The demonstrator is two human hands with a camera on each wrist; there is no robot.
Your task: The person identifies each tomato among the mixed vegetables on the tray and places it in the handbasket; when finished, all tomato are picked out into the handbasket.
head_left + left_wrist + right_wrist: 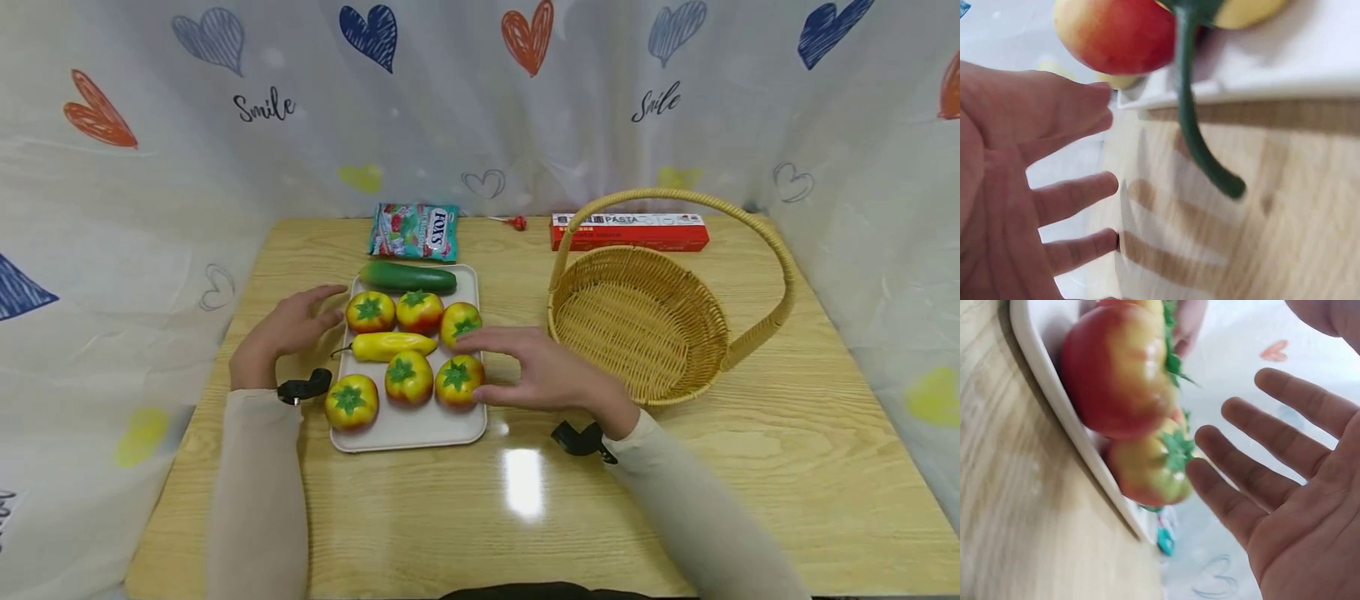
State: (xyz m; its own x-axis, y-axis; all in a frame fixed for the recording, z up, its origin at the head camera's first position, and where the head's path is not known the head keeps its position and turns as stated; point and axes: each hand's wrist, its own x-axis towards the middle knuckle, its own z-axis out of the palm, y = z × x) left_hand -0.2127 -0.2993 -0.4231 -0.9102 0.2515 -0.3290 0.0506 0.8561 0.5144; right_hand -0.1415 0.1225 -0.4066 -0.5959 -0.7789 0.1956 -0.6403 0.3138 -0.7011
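Observation:
A white tray (pixel 420 425) holds a green cucumber (pixel 408 277), a long yellow pepper (pixel 390 346) with a green stem (pixel 1188 106), and several yellow-and-red tomatoes (pixel 350 402) with green leafy tops. At the tray's left edge is my left hand (pixel 288 327), fingers spread and holding nothing, near the pepper's stem and a tomato (pixel 1116 34). My right hand (pixel 536 367) reaches over the tray's right edge, holding nothing. Its fingers (pixel 1229 500) extend beside the two right-hand tomatoes (pixel 459 380); whether they touch is unclear.
Right of the tray stands a wicker basket (pixel 637 333) with a tall arched handle. Behind the tray lies a teal FOX'S candy bag (pixel 414 232). A red lollipop (pixel 517 222) and a red pasta box (pixel 637 233) lie along the table's back, before a heart-printed curtain (pixel 450 108).

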